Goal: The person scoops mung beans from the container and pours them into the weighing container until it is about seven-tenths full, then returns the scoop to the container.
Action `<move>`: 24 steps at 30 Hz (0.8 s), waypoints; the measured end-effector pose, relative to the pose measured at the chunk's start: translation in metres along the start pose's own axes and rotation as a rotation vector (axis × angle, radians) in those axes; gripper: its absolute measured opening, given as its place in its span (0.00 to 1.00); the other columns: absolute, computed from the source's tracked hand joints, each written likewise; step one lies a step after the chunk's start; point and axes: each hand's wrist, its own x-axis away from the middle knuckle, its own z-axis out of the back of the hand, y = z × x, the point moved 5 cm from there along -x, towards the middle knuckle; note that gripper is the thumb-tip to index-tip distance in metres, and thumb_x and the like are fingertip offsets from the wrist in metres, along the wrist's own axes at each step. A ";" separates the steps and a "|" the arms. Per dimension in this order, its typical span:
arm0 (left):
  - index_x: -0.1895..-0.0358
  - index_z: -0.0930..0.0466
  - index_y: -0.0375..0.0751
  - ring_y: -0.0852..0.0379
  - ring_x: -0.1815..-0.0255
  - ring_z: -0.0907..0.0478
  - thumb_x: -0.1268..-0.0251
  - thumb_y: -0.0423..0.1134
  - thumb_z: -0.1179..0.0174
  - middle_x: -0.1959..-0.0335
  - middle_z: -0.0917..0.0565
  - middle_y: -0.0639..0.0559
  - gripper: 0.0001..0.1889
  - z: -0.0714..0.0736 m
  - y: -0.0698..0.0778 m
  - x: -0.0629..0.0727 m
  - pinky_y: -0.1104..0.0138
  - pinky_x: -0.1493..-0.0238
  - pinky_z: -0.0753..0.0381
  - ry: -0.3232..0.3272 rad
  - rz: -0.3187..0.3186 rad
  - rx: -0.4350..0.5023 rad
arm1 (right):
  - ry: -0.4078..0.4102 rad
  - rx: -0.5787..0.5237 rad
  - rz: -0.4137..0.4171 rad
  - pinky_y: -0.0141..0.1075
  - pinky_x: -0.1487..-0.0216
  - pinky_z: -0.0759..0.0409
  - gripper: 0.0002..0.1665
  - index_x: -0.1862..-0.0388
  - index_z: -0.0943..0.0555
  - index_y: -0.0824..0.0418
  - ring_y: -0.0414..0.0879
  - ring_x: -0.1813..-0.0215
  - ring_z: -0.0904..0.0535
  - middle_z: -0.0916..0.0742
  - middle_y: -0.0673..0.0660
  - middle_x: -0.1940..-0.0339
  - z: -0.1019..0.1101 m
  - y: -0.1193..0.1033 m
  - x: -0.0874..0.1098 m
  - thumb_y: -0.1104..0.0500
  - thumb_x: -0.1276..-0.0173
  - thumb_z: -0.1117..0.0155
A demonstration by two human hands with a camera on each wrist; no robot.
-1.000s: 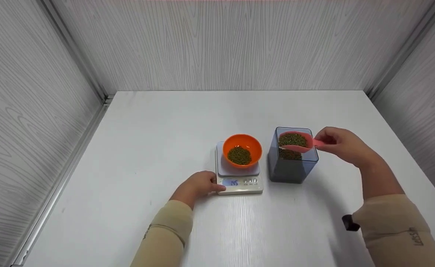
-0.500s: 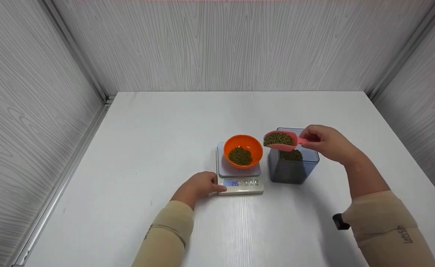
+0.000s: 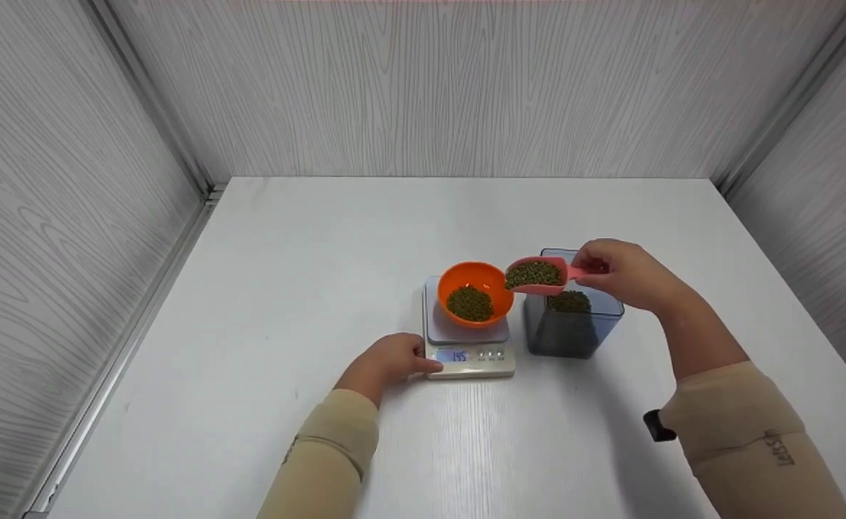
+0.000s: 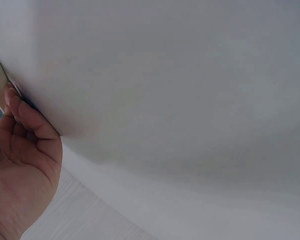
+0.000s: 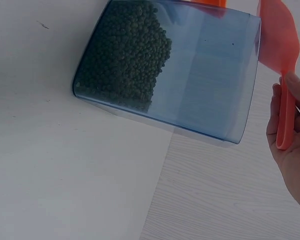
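My right hand (image 3: 621, 270) grips the handle of a pink scoop (image 5: 286, 112) heaped with mung beans (image 3: 535, 274). The scoop's lip overlaps the right rim of an orange bowl (image 3: 470, 272) in the head view. More mung beans lie in the bottom of that bowl, which sits on a white digital kitchen scale (image 3: 477, 367) reading about 145. At the scale's front left corner, my left hand (image 3: 394, 358) pinches the edge, thumb on top and fingers curled at the side. In the left wrist view, the left hand (image 4: 27, 155) shows curled fingers against the scale's edge.
Just right of the scale stands a clear bluish square container (image 5: 210, 65), part full of mung beans, beneath the right hand and scoop. The white table (image 3: 322, 245) is bounded by pale wood-grain panels (image 3: 423, 86) at the back and sides.
My right hand has lifted the loaded scoop out of the container and carried it left to the bowl's rim. The left hand and the scale reading stay the same.
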 end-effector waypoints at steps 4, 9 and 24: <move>0.76 0.29 0.46 0.56 0.72 0.33 0.50 0.57 0.36 0.79 0.31 0.54 0.19 0.000 0.000 -0.001 0.65 0.70 0.36 -0.003 0.004 0.002 | 0.012 0.027 0.013 0.40 0.59 0.27 0.08 0.58 0.23 0.60 0.49 0.60 0.27 0.21 0.55 0.63 0.000 -0.001 -0.001 0.61 0.36 0.40; 0.78 0.31 0.45 0.56 0.73 0.33 0.50 0.56 0.35 0.80 0.31 0.55 0.20 0.000 0.000 -0.002 0.66 0.71 0.36 -0.006 0.002 -0.001 | 0.017 0.052 0.036 0.41 0.60 0.27 0.08 0.59 0.23 0.62 0.49 0.61 0.27 0.21 0.56 0.64 0.002 -0.005 -0.001 0.64 0.37 0.40; 0.77 0.30 0.46 0.56 0.72 0.32 0.50 0.56 0.36 0.78 0.29 0.54 0.19 -0.001 0.000 -0.002 0.66 0.70 0.36 -0.010 -0.003 0.002 | 0.014 0.086 0.040 0.43 0.59 0.26 0.08 0.59 0.23 0.62 0.49 0.61 0.27 0.20 0.57 0.64 0.002 -0.010 -0.002 0.63 0.37 0.40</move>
